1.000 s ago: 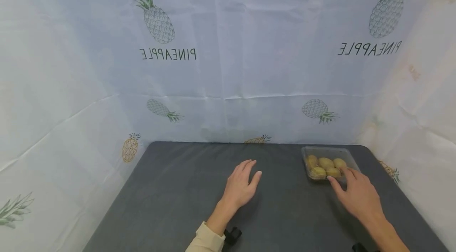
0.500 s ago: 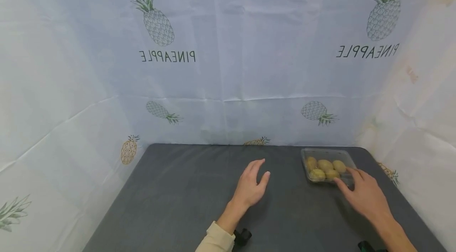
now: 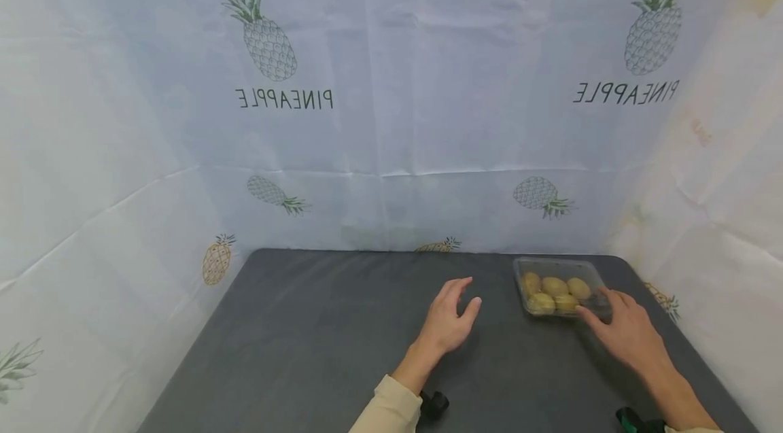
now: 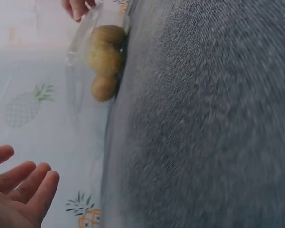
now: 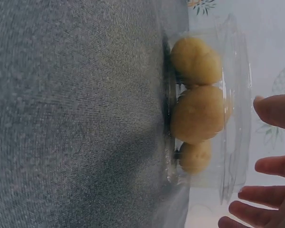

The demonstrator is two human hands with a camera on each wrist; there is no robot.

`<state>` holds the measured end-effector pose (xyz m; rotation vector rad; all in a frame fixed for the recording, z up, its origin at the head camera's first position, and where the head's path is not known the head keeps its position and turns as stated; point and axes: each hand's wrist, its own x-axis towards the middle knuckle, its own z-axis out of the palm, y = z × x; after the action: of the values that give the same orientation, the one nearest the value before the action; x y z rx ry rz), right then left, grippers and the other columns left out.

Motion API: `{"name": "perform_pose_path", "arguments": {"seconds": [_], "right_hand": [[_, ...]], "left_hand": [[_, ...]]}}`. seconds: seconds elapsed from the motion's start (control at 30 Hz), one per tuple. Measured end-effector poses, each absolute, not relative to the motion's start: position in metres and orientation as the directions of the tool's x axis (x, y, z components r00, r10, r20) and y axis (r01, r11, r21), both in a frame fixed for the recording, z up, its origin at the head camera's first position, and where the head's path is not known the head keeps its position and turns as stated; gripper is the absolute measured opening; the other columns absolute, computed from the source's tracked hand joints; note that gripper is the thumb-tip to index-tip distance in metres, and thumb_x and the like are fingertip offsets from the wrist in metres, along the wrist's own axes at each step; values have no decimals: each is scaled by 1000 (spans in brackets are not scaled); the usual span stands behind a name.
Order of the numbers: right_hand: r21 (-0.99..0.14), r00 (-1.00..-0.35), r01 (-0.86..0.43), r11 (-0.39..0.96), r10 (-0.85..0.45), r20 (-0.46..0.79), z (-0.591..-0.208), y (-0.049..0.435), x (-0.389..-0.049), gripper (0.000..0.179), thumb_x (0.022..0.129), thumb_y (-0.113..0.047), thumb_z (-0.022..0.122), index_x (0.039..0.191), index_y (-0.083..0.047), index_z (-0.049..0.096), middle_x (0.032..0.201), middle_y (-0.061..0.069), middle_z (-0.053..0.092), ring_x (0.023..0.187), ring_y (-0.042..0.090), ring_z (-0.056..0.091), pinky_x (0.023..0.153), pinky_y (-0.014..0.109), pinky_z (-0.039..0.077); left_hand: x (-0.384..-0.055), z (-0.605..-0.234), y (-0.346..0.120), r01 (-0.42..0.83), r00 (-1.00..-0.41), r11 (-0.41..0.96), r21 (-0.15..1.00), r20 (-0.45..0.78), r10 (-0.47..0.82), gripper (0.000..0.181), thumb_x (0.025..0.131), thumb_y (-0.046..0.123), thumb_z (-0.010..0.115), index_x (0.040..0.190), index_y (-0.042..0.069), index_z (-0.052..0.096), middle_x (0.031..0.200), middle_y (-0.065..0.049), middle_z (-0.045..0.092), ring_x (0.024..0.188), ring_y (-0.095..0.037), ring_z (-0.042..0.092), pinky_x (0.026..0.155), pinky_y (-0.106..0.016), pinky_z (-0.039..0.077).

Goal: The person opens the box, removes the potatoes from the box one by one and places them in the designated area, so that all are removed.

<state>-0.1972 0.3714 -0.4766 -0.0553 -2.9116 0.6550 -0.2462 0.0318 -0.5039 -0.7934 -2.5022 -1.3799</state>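
A clear plastic box (image 3: 527,304) stands at the far right of the dark grey tabletop. Inside lie several yellow-brown potatoes (image 3: 554,286), seen close up in the right wrist view, where the see-through wall of the box (image 5: 237,142) is in front of the hand. My right hand (image 3: 633,334) is at the near right corner of the box, fingers spread and bent a little; whether they touch the rim I cannot tell. My left hand (image 3: 445,324) hovers over the middle of the table, left of the box, fingers loosely extended and holding nothing.
A dark grey tabletop (image 3: 318,338) reaches back to a pale cloth (image 3: 397,127) printed with pineapples, which hangs behind and on both sides. Black straps (image 3: 434,406) sit at the wrists.
My left hand has moved right, towards the box. My right hand has shifted slightly right along the box's near side. The head view has tilted up a little.
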Motion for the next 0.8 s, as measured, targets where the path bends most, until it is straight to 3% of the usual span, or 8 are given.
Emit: {"name": "perform_pose_path", "arguments": {"seconds": [0.43,0.57,0.8], "right_hand": [[-475,-992,13,880,70,102,-484,383,-211,92,101,-55,56,147,20,28,138,52,26,122,68,31,90,76,33],[-500,-996,26,866,68,65,-487,388,-214,97,100,-56,57,150,19,21,141,52,23,124,69,28,91,76,32],[-543,-997,14,840,56,61,-490,394,-217,99,100,-52,60,151,20,18,140,49,31,113,58,49,81,65,45]], "left_hand": [[-254,-496,62,449,-871,433,782,274,408,56,106,51,48,154,22,44,150,-1,48,127,-26,56,97,-40,50],[-255,-491,72,422,-878,443,791,235,417,58,104,53,50,154,25,43,151,1,46,128,-22,55,96,-39,50],[-258,-489,91,349,-904,499,793,144,403,59,103,57,50,155,30,41,154,8,42,132,-14,51,101,-42,47]]}}
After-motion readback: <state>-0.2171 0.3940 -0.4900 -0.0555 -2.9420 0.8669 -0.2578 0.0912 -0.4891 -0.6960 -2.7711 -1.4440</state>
